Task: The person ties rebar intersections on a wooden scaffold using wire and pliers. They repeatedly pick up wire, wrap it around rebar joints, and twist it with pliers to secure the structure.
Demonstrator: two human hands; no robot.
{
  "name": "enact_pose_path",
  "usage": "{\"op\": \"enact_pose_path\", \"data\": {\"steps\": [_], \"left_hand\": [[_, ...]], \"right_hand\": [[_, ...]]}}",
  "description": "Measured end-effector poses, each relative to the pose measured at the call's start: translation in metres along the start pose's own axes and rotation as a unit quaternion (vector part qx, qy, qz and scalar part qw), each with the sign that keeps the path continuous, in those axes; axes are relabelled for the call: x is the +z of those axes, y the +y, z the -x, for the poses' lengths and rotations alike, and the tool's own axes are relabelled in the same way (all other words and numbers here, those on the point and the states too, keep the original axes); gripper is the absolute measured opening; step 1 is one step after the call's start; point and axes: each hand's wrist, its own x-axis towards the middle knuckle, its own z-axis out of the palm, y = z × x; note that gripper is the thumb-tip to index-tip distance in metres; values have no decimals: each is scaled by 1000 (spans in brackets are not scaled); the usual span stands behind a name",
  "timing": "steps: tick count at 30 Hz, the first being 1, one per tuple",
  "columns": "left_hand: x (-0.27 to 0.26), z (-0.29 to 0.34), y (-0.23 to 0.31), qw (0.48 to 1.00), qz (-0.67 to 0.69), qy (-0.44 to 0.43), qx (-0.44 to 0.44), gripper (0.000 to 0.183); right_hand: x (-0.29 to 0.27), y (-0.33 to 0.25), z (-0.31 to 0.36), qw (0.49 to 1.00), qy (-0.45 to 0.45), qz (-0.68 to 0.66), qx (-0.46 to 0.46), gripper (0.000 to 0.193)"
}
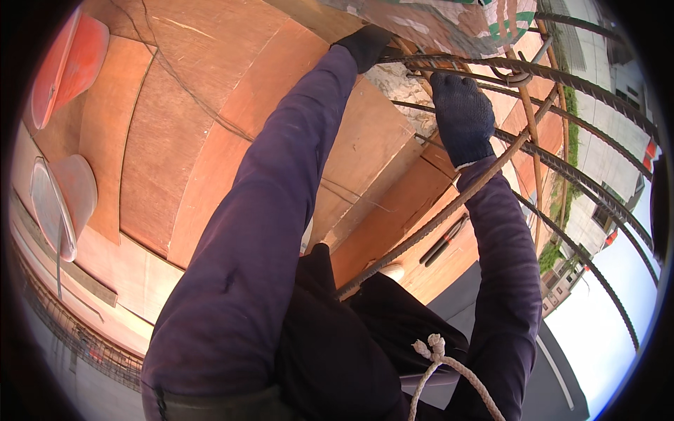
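Note:
My left hand [364, 48], in a dark glove, reaches to the far end of the steel bars, beside a patterned sack [449, 27]. Its fingers are mostly hidden there. To the right, my right hand [463, 116], in a dark blue knit glove, is closed among the bars, its fingers curled round a rebar [425, 83]. Long ribbed bars [562, 78] run past both hands, crossed by thinner rusty bars [528, 116]. A slanting bar [414, 247] passes over my right forearm's near side. Pale rough material [400, 90] shows between the hands.
Plywood sheets [172, 133] cover the surface on the left, with a thin wire [203, 105] across them. A red bowl-shaped container [81, 67] and a grey one [70, 193] lie at far left. Dark-handled pliers [444, 242] lie below the bars. White rope [449, 361] hangs near me.

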Motion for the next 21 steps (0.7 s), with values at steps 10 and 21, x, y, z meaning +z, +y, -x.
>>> {"op": "enact_pose_path", "data": {"steps": [10, 21], "left_hand": [[3, -3, 2, 1000, 7, 3, -6, 23], [5, -6, 4, 1000, 10, 9, -12, 23]], "right_hand": [[15, 3, -4, 999, 42, 20, -24, 19], [11, 7, -9, 997, 50, 38, -45, 21]]}}
